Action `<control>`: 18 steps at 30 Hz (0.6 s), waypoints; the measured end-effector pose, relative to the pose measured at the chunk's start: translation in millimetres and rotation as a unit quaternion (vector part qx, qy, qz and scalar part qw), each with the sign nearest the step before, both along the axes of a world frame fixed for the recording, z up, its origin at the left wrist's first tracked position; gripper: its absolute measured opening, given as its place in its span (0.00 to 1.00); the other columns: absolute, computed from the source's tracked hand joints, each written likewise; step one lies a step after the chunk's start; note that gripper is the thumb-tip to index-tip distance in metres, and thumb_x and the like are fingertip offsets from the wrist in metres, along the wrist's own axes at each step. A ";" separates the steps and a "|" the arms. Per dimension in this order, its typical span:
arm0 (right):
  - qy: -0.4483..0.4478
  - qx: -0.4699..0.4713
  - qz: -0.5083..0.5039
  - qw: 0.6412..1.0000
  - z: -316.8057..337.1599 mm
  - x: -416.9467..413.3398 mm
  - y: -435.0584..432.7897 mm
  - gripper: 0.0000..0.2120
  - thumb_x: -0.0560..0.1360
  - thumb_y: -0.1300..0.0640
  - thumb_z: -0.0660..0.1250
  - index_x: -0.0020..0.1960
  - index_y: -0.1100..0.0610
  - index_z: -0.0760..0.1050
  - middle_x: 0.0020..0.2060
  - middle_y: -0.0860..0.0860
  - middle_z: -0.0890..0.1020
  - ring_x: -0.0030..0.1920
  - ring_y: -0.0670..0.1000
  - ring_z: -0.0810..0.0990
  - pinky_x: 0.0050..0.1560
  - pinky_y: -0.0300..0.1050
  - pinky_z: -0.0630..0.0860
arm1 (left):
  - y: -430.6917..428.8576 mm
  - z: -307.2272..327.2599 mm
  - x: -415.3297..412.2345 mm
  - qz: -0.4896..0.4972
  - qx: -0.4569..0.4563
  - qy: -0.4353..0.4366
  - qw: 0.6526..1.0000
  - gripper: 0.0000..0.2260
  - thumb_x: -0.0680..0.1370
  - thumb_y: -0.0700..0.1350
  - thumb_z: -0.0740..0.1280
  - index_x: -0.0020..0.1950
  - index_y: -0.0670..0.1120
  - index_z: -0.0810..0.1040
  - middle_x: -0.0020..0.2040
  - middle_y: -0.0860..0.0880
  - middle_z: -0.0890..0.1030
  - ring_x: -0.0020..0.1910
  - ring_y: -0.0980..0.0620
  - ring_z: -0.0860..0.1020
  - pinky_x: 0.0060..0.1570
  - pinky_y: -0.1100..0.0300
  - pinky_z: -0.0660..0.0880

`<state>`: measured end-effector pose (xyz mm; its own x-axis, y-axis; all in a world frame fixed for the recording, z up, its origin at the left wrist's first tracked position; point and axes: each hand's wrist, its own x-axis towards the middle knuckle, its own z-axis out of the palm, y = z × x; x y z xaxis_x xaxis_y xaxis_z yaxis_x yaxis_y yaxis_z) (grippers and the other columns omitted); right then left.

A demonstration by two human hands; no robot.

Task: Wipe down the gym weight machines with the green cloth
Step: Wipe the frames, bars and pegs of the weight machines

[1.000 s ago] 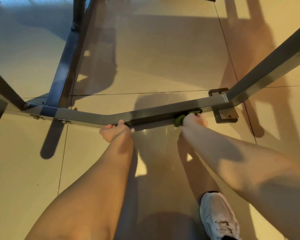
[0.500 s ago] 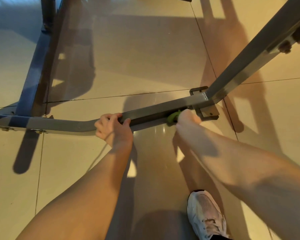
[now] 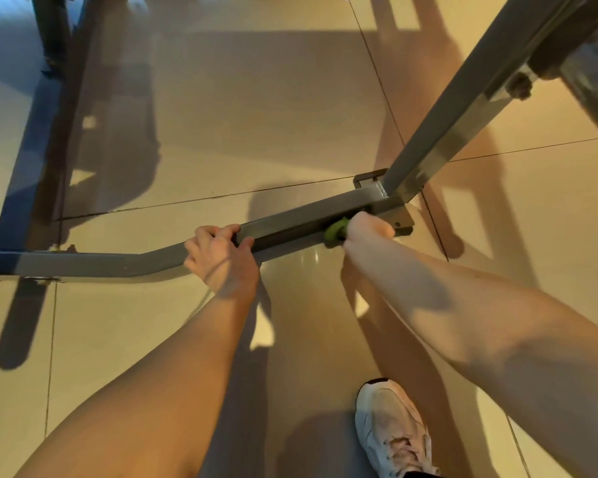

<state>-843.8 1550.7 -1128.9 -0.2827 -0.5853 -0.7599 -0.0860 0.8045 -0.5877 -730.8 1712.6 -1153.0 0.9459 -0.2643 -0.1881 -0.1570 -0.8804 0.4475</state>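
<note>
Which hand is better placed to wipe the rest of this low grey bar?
Right. The right hand holds the green cloth against the grey bar near its corner; the left hand only grips the bar, without cloth.

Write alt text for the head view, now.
A person's right hand holds a green cloth against a grey floor-level frame bar near its corner joint, while the left hand grips the same bar. A white sneaker stands on the tiled floor.
</note>
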 end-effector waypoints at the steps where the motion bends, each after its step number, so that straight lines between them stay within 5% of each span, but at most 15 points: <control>1: 0.013 0.000 -0.011 1.000 2.0 -4.9 -10.0 0.11 0.80 0.54 0.68 0.59 0.58 0.74 0.44 0.51 0.80 0.43 0.48 0.79 0.53 0.45 0.82 | 0.0 0.5 0.7 0.000 0.001 0.001 1.000 0.15 0.77 0.53 0.73 0.63 0.57 0.82 0.61 0.49 0.73 0.65 0.44 0.66 0.64 0.49 0.61; 8: -0.047 0.026 0.118 0.992 -21.1 21.7 46.8 0.08 0.79 0.59 0.69 0.57 0.56 0.78 0.45 0.51 0.82 0.44 0.48 0.81 0.50 0.41 0.81 | -3.1 -1.6 -1.3 -0.007 0.012 -0.010 1.000 0.14 0.77 0.53 0.72 0.63 0.57 0.82 0.60 0.48 0.73 0.64 0.43 0.66 0.61 0.48 0.61; 13: -0.040 0.001 -0.015 0.999 0.2 -6.4 -13.2 0.07 0.81 0.57 0.66 0.58 0.56 0.73 0.44 0.51 0.78 0.42 0.47 0.79 0.39 0.41 0.76 | 0.6 -6.9 -0.5 -0.009 0.009 -0.018 1.000 0.14 0.77 0.52 0.73 0.62 0.55 0.83 0.60 0.47 0.73 0.64 0.43 0.67 0.62 0.48 0.61; 16: -0.090 -0.021 -0.100 0.991 4.4 -23.8 -52.9 0.15 0.84 0.58 0.58 0.70 0.57 0.72 0.49 0.52 0.78 0.51 0.51 0.79 0.58 0.49 0.79 | 1.9 -8.2 0.4 -0.014 0.005 -0.022 1.000 0.14 0.76 0.52 0.73 0.62 0.56 0.83 0.60 0.47 0.73 0.64 0.42 0.67 0.62 0.47 0.61; 18: -0.045 -0.012 -0.097 0.994 0.6 -17.5 -46.8 0.14 0.82 0.58 0.61 0.67 0.56 0.74 0.48 0.52 0.79 0.53 0.52 0.79 0.63 0.51 0.78 | 2.8 -7.7 3.0 -0.017 0.007 -0.022 1.000 0.14 0.76 0.53 0.73 0.62 0.56 0.83 0.60 0.47 0.73 0.63 0.43 0.67 0.62 0.47 0.61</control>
<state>-861.3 1503.9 -1128.3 -0.3231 -0.5449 -0.7737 0.1236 0.7863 -0.6054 -727.8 1715.4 -1160.7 0.9437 -0.2951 -0.1495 -0.2074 -0.8799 0.4276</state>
